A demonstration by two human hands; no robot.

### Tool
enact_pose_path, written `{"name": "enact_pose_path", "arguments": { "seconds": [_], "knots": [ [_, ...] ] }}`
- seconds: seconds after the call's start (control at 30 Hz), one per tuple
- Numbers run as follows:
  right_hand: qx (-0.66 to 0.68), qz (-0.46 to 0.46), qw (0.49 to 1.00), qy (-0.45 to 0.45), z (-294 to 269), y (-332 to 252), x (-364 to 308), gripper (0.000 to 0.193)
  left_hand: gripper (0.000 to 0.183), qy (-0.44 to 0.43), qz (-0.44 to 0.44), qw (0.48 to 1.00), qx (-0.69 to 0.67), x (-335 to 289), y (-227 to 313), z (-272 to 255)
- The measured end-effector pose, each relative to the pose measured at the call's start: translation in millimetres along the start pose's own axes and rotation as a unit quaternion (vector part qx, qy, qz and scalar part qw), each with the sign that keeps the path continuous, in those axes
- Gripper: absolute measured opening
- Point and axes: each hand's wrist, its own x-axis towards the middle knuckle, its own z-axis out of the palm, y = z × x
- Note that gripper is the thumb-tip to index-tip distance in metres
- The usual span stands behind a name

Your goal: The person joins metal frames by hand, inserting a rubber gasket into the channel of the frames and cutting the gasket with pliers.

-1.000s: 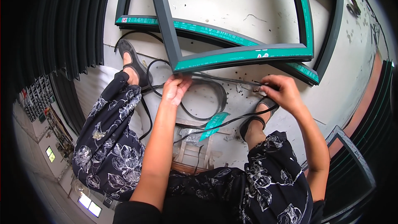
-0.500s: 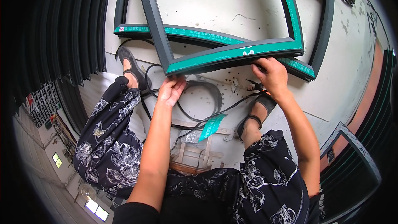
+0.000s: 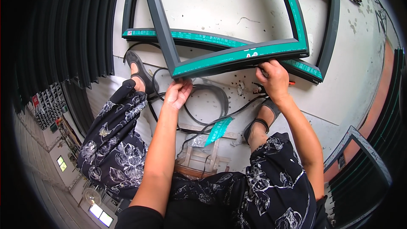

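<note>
A dark grey window frame [image 3: 163,29] with green protective film lies tilted across a second frame [image 3: 330,29] of the same kind. My left hand [image 3: 179,94] is palm up at the upper frame's near left corner, fingers curled against its lower edge; whatever the fingertips pinch is hidden. Along that same edge runs a thin black strip [image 3: 224,73]. My right hand [image 3: 275,80] pinches at this strip near the right corner, thumb and forefinger pressed together. Beneath the right hand lies a partly hidden tool with an orange handle [image 3: 291,83].
Loops of black cord or strip [image 3: 207,124] lie on the floor between my feet, near a scrap of green film [image 3: 219,130] and a small wooden stool [image 3: 207,157]. Dark profiles [image 3: 63,29] stand along the left; another frame [image 3: 360,144] leans at the right.
My right hand has shifted slightly left along the near edge, and the orange handle now shows beside it. The left hand stays at the corner. The whole view has shifted a little.
</note>
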Motion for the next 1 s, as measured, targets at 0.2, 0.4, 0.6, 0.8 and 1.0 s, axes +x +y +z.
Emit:
{"name": "enact_pose_path", "arguments": {
  "seconds": [0.2, 0.4, 0.6, 0.8, 1.0],
  "knots": [
    [0.032, 0.032, 0.998, -0.033, -5.4, 1.1, -1.4, 0.01, 0.023, 0.007, -0.022, 0.999, -0.026, -3.0, -3.0, -4.2],
    [-0.022, -0.069, 0.993, -0.094, -17.6, 4.0, -1.0, 0.018, 0.023, 0.023, -0.025, 0.999, -0.024, 1.3, -0.3, -3.5],
    [-0.099, -0.175, 0.963, -0.181, -29.3, 7.9, -0.1, 0.02, 0.026, 0.025, -0.018, 0.999, -0.026, 1.7, -1.2, -3.1],
    [-0.062, -0.179, 0.965, -0.179, -33.5, 2.6, 7.9, 0.01, 0.027, 0.027, -0.015, 0.999, -0.029, 1.7, -2.1, -2.8],
    [0.03, -0.111, 0.985, -0.129, -22.9, 4.8, 8.5, 0.011, 0.02, 0.021, -0.02, 0.999, -0.024, 1.8, -2.6, -1.2]
  ]
}}
